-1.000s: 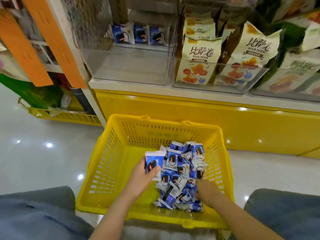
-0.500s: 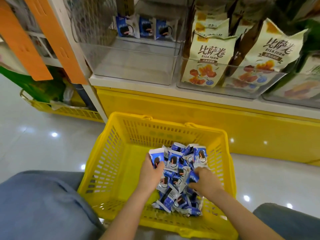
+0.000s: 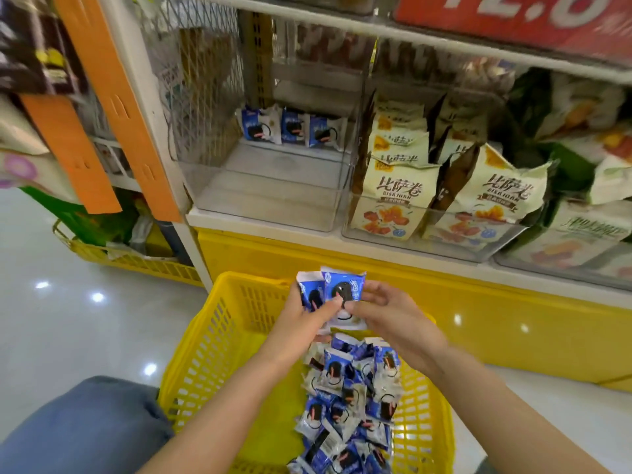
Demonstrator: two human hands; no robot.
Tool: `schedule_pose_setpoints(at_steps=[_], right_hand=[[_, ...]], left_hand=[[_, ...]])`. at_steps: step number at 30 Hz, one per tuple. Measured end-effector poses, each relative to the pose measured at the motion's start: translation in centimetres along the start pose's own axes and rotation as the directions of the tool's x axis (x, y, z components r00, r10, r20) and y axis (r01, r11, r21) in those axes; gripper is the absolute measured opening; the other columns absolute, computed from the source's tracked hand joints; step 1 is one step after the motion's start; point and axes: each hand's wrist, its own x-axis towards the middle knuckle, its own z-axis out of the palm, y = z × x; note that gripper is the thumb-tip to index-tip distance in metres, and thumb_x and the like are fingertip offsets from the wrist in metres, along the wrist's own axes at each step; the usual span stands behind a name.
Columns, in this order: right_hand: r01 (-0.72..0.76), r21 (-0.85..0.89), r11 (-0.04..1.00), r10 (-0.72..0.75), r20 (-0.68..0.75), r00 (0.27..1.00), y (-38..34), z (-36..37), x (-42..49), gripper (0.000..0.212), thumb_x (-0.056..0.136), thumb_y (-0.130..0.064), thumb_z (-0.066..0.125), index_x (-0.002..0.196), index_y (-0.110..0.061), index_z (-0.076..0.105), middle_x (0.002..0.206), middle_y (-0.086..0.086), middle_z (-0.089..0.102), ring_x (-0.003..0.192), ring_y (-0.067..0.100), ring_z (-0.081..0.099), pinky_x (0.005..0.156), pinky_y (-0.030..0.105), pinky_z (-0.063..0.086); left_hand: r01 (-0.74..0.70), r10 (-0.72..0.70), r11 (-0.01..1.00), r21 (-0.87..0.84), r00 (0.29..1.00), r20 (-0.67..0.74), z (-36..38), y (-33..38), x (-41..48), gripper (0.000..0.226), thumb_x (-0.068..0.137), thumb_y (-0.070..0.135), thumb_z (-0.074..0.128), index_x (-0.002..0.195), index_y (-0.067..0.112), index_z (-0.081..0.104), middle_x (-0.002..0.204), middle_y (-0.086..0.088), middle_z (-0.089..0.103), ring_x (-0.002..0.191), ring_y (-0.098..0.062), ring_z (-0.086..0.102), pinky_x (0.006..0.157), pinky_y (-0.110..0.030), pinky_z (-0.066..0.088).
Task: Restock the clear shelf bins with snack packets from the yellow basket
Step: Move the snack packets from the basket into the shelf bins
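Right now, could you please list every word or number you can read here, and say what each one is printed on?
"比萨卷": on the cream snack bags in the clear plastic shelf bin.
"BISAJUAN": same bags, under the characters.
"12.8", top cropped, uncertain: white digits on the red sign above.
Blue-and-white snack packets and pale bags at far right: print too blurred.

Glossy film packets (image 3: 343,295); perforated plastic basket (image 3: 219,340) (yellow); clear bin (image 3: 273,213).
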Motion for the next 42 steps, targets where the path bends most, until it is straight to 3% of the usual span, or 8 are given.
schedule_pose_setpoints(at_steps=[4, 11, 18, 22, 27, 30, 36, 42], right_hand=[[0.023, 0.137, 0.990, -0.035, 0.087, 0.996, -4.0, 1.6, -0.1, 0.029, 0.087, -0.012, 0.061, 0.115, -0.009, 0.056, 0.108, 0.010, 0.070, 0.099, 0.019, 0.065, 0.089, 0.031, 0.048], [0.317, -0.132, 0.939, -0.329, -0.084, 0.941, -10.6, 5.6, 1.6, 0.034, 0.084, -0.020, 0.066, 0.116, -0.017, 0.056, 0.107, -0.001, 0.069, 0.092, 0.004, 0.065, 0.066, 0.008, 0.047], [0.459, -0.352, 0.816, -0.542, -0.189, 0.819, -17.8, 9.3, 10.4, 0.029, 0.081, -0.024, 0.072, 0.106, -0.022, 0.057, 0.101, -0.006, 0.067, 0.088, 0.002, 0.062, 0.069, 0.008, 0.047], [0.338, -0.629, 0.700, -0.561, -0.190, 0.806, -19.5, 10.1, 18.4, 0.039, 0.083, -0.019, 0.070, 0.119, -0.009, 0.058, 0.119, 0.010, 0.062, 0.110, 0.021, 0.057, 0.089, 0.026, 0.043], [0.141, -0.919, 0.368, -0.551, -0.094, 0.829, -19.3, 9.0, 25.0, 0.045, 0.087, -0.014, 0.064, 0.129, -0.005, 0.051, 0.132, 0.017, 0.053, 0.121, 0.031, 0.050, 0.100, 0.033, 0.037], [0.061, -0.961, 0.271, -0.510, -0.090, 0.855, -19.3, 9.0, 27.6, 0.045, 0.087, -0.017, 0.064, 0.128, -0.005, 0.050, 0.128, 0.018, 0.055, 0.117, 0.032, 0.052, 0.096, 0.035, 0.041], [0.028, -0.961, 0.275, -0.453, -0.103, 0.886, -19.5, 8.9, 30.0, 0.049, 0.088, -0.017, 0.063, 0.132, -0.007, 0.044, 0.128, 0.018, 0.054, 0.113, 0.034, 0.054, 0.094, 0.042, 0.047], [-0.009, -1.000, 0.011, -0.536, -0.013, 0.844, -19.9, 8.7, 29.1, 0.047, 0.088, -0.028, 0.063, 0.128, -0.009, 0.049, 0.130, 0.017, 0.052, 0.119, 0.033, 0.048, 0.098, 0.041, 0.043]], left_hand=[[-0.058, 0.061, 0.996, -0.071, 0.997, 0.043, -2.1, 4.1, 0.5, 0.041, 0.075, 0.019, 0.076, 0.109, 0.028, 0.054, 0.095, 0.009, 0.071, 0.083, -0.004, 0.068, 0.059, -0.023, 0.055], [-0.257, 0.257, 0.966, 0.027, 0.966, 0.021, -5.2, 10.0, 3.5, 0.026, 0.079, 0.019, 0.070, 0.096, 0.028, 0.054, 0.081, 0.009, 0.066, 0.066, -0.005, 0.063, 0.053, -0.023, 0.054], [-0.312, 0.298, 0.948, -0.055, 0.938, -0.177, -10.6, 13.0, 6.7, 0.023, 0.088, 0.012, 0.059, 0.109, 0.019, 0.052, 0.091, -0.001, 0.065, 0.064, -0.010, 0.063, 0.051, -0.026, 0.052], [-0.332, 0.305, 0.940, -0.085, 0.924, -0.229, -13.5, 13.5, 7.2, 0.016, 0.086, 0.011, 0.062, 0.101, 0.017, 0.060, 0.084, 0.000, 0.067, 0.056, -0.006, 0.065, 0.047, -0.017, 0.050], [-0.336, 0.298, 0.933, -0.125, 0.921, -0.252, -15.7, 13.5, 7.6, 0.019, 0.085, 0.013, 0.064, 0.104, 0.011, 0.061, 0.088, -0.002, 0.069, 0.063, -0.007, 0.066, 0.051, -0.023, 0.054], [-0.333, 0.294, 0.934, -0.131, 0.923, -0.249, -16.1, 13.3, 7.9, 0.021, 0.084, 0.015, 0.065, 0.105, 0.011, 0.060, 0.089, -0.003, 0.069, 0.066, -0.010, 0.067, 0.055, -0.027, 0.056], [-0.335, 0.306, 0.939, -0.080, 0.918, -0.252, -16.3, 13.0, 8.3, 0.025, 0.084, 0.020, 0.066, 0.107, 0.017, 0.060, 0.093, 0.002, 0.069, 0.078, -0.008, 0.067, 0.066, -0.027, 0.058], [-0.318, 0.272, 0.937, -0.146, 0.924, -0.267, -16.2, 12.9, 8.3, 0.033, 0.081, 0.020, 0.069, 0.110, 0.021, 0.051, 0.099, 0.003, 0.067, 0.080, -0.011, 0.069, 0.060, -0.032, 0.059]])
